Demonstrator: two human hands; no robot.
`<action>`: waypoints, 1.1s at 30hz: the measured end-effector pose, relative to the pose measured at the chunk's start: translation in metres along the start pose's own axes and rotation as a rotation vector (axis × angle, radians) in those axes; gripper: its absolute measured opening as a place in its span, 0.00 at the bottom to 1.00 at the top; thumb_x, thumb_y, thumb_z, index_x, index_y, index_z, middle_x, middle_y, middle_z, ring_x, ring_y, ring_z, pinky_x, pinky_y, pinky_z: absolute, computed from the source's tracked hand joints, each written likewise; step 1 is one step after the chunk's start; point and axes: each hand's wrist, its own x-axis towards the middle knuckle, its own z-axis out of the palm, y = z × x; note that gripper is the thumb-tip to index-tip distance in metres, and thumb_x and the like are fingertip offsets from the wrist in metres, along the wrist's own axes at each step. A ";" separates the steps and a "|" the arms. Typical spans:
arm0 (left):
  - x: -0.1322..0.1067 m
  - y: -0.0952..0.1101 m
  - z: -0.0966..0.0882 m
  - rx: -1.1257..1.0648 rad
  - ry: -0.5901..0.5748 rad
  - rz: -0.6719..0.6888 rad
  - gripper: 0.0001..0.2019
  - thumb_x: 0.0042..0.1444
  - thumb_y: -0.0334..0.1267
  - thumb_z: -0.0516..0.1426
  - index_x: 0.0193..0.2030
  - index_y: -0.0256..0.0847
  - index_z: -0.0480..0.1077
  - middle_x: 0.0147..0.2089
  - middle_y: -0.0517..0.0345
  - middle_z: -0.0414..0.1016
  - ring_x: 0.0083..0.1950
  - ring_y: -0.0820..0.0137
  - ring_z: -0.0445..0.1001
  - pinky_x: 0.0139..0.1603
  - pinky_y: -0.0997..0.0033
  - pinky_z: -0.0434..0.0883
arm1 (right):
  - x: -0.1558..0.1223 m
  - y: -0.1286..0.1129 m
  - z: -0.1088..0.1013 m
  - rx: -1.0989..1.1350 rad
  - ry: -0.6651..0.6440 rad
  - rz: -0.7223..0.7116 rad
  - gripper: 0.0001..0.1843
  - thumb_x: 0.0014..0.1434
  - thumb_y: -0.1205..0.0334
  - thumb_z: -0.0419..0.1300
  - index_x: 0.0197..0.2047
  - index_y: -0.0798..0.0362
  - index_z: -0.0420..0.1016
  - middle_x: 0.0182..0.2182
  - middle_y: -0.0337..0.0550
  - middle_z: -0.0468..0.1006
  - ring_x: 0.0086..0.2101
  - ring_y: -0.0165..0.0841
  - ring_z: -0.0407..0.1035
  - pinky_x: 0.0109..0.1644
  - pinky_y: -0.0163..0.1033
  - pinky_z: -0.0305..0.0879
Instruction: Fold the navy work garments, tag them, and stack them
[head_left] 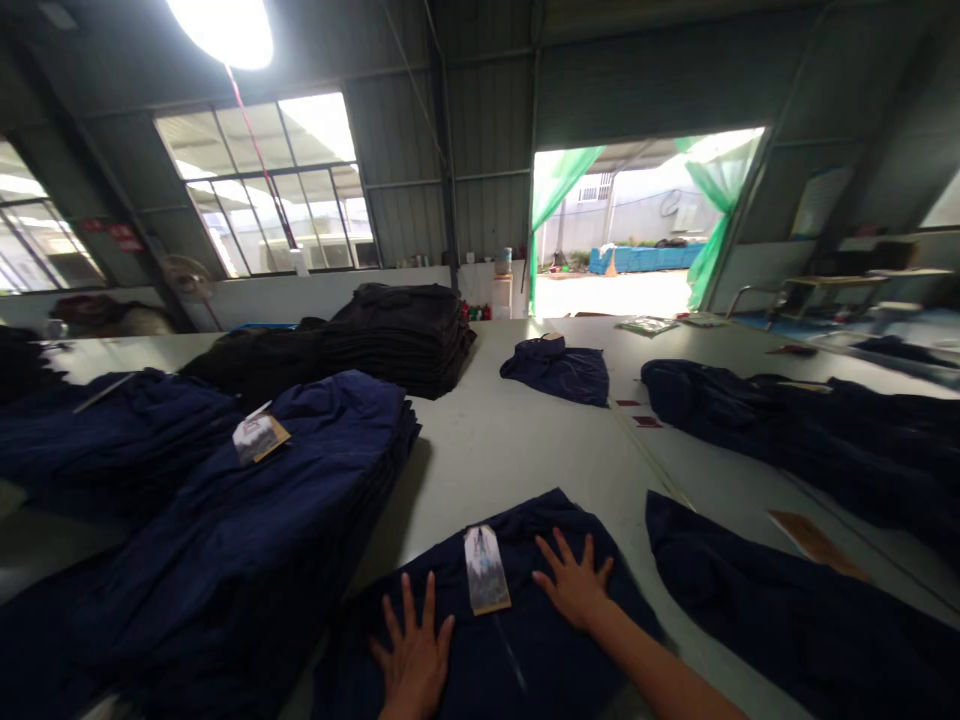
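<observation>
A dark navy garment (540, 645) lies spread on the table just in front of me, its lower part cut off by the frame. Both hands press on it with fingers spread: my left hand (415, 645) rests on its left part, my right hand (576, 580) on its upper right part. Between them a hang tag (486, 570) with a grey printed picture lies on the cloth. Neither hand grips anything. Close by on the left stands a tall stack of navy garments (300, 500), with another hang tag (259, 438) on top.
Behind that stack rises a pile of black garments (405, 340). A folded navy piece (559, 370) lies farther up the pale table (480, 440). More navy garments (720, 580) lie at the right, beside a brown card (814, 540). Small dark red pieces (646, 422) lie near the middle.
</observation>
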 end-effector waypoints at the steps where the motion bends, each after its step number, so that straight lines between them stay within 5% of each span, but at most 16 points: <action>1: -0.002 0.001 0.000 -0.003 -0.002 0.000 0.26 0.59 0.48 0.40 0.63 0.57 0.36 0.69 0.55 0.29 0.67 0.48 0.33 0.58 0.36 0.46 | 0.000 0.002 0.007 -0.011 0.033 -0.004 0.31 0.55 0.40 0.42 0.62 0.30 0.43 0.65 0.30 0.39 0.60 0.63 0.28 0.52 0.75 0.26; 12: -0.039 -0.012 0.023 -0.068 0.043 0.095 0.24 0.58 0.46 0.42 0.62 0.60 0.42 0.69 0.59 0.38 0.67 0.51 0.36 0.59 0.36 0.42 | -0.045 0.025 0.038 -0.110 0.174 -0.005 0.29 0.55 0.44 0.46 0.60 0.31 0.50 0.64 0.36 0.47 0.59 0.64 0.39 0.50 0.76 0.35; 20: -0.036 -0.012 0.026 -0.091 0.130 0.062 0.24 0.59 0.36 0.40 0.62 0.59 0.47 0.68 0.60 0.43 0.67 0.56 0.40 0.60 0.42 0.46 | -0.043 0.015 -0.001 -0.109 0.156 -0.036 0.25 0.54 0.56 0.51 0.56 0.39 0.62 0.59 0.44 0.60 0.57 0.57 0.47 0.51 0.71 0.39; 24: -0.038 -0.003 0.011 -0.137 0.127 0.016 0.24 0.56 0.36 0.43 0.60 0.59 0.53 0.67 0.62 0.48 0.67 0.54 0.42 0.59 0.40 0.45 | -0.037 -0.002 -0.029 0.055 0.281 -0.336 0.17 0.53 0.66 0.51 0.45 0.46 0.71 0.49 0.44 0.70 0.51 0.41 0.58 0.54 0.49 0.50; 26: -0.038 0.007 -0.005 -0.198 0.171 0.031 0.23 0.55 0.34 0.44 0.57 0.57 0.61 0.64 0.60 0.55 0.65 0.57 0.49 0.59 0.47 0.48 | -0.033 -0.016 -0.040 0.146 0.270 -0.477 0.15 0.52 0.67 0.51 0.41 0.45 0.72 0.43 0.42 0.72 0.47 0.37 0.61 0.51 0.42 0.52; 29: -0.030 0.032 -0.031 -0.341 0.186 0.095 0.19 0.55 0.33 0.44 0.49 0.51 0.69 0.54 0.58 0.68 0.57 0.65 0.60 0.56 0.62 0.55 | -0.024 -0.037 -0.050 0.190 0.225 -0.561 0.16 0.52 0.66 0.53 0.43 0.43 0.72 0.42 0.40 0.72 0.46 0.37 0.59 0.50 0.42 0.51; 33: -0.008 0.067 -0.044 -0.539 0.013 -0.022 0.20 0.51 0.34 0.50 0.52 0.48 0.65 0.49 0.60 0.72 0.52 0.65 0.64 0.50 0.64 0.58 | -0.007 -0.058 -0.050 0.188 0.130 -0.601 0.15 0.49 0.65 0.55 0.42 0.43 0.72 0.45 0.40 0.72 0.49 0.39 0.58 0.51 0.43 0.48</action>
